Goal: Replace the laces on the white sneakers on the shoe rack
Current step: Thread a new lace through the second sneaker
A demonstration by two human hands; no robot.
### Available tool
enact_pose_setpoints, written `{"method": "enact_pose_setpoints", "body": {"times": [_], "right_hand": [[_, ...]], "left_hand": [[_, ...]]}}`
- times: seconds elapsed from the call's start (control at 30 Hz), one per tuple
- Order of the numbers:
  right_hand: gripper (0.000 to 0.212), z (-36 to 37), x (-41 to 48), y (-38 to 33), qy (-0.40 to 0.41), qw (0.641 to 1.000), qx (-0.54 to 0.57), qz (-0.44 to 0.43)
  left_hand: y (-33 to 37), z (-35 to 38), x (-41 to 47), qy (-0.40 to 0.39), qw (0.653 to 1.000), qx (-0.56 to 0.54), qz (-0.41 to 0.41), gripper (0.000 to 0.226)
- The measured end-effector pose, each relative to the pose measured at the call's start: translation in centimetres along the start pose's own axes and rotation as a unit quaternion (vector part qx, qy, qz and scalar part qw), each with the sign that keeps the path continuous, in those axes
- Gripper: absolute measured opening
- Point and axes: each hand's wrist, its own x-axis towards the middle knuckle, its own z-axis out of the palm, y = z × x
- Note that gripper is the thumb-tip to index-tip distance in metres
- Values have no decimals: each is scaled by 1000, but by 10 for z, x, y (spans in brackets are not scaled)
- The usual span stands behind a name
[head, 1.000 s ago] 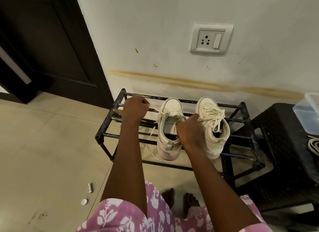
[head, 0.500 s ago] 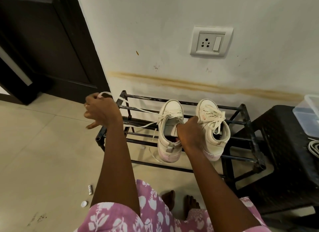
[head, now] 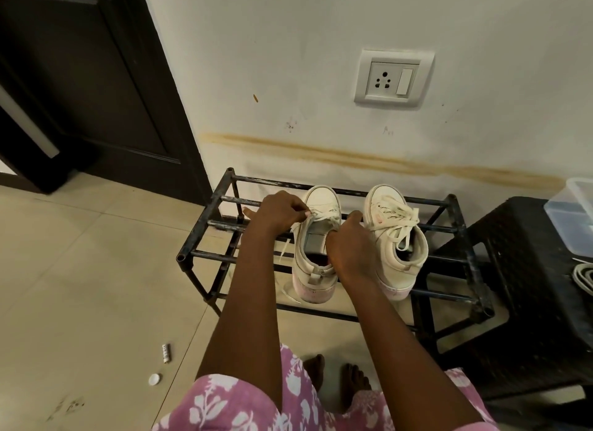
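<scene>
Two white sneakers stand on a black metal shoe rack (head: 205, 257), toes toward the wall. The left sneaker (head: 316, 238) is mostly unlaced, with its lace (head: 324, 217) only across the eyelets nearest the toe and a loose end hanging down its left side. My left hand (head: 279, 211) pinches that lace at the shoe's left edge. My right hand (head: 348, 244) grips the left sneaker's right side at the opening. The right sneaker (head: 396, 235) is still fully laced and tied.
A dark plastic stool (head: 526, 289) stands right of the rack, with a clear container (head: 574, 215) and coiled white laces (head: 585, 276) on it. A small battery (head: 166, 353) and a white cap (head: 154, 379) lie on the tile floor. A dark door (head: 80, 77) is at the left.
My left hand swung far out to the left, drawing lace out of the left sneaker, then came back and now pinches the lace at the shoe. My right hand stayed on the shoe.
</scene>
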Motion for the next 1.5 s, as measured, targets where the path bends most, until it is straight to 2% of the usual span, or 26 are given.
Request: {"method": "enact_pose_setpoints", "body": {"times": [0.1, 0.17, 0.23, 0.3, 0.43, 0.53, 0.67, 0.83, 0.9, 1.03, 1.13, 1.27, 1.4, 1.5], "right_hand": [[36, 0, 1, 0, -6, 1000, -26, -17], [35, 2, 2, 0, -3, 999, -37, -19], [35, 3, 3, 0, -3, 999, -44, -22], [35, 3, 4, 0, -8, 999, -46, -23], [34, 1, 4, -1, -6, 999, -49, -19], [33, 0, 5, -1, -21, 998, -50, -21], [43, -3, 12, -1, -51, 999, -5, -15], [57, -10, 23, -3, -51, 997, 37, -38], [57, -15, 26, -6, -49, 996, 56, -42], [37, -23, 31, -9, -19, 984, 172, -30], [19, -24, 35, -8, 13, 982, 182, -44], [14, -25, 35, -10, 12, 979, 192, -61], [20, -25, 32, -18, -1, 969, 223, -102], [30, -18, 29, -26, -42, 973, 184, -131]], "left_hand": [[-6, -1, 3, 20, 999, 32, -32, 10], [-12, -5, 3, 41, 997, 26, -52, 15], [-14, -8, 2, 57, 996, 4, -62, 10], [-12, -11, 0, 56, 996, -1, -68, 18], [-9, -9, -4, 16, 996, 9, -87, 21], [-8, -7, -4, -50, 996, 33, -73, 29], [-6, -5, -2, -110, 991, 39, -58, 35], [-8, -2, 4, -63, 996, 30, -53, 30], [-8, -1, 5, -60, 997, 5, -55, 28], [-10, -3, 8, -79, 995, -22, -64, 25], [-9, -7, 8, -82, 992, -73, -68, 23], [-7, -14, 10, -48, 992, -108, -41, 27], [1, -24, 12, 0, 984, -178, 12, 18], [11, -30, 10, 23, 974, -220, 52, 12]]}}
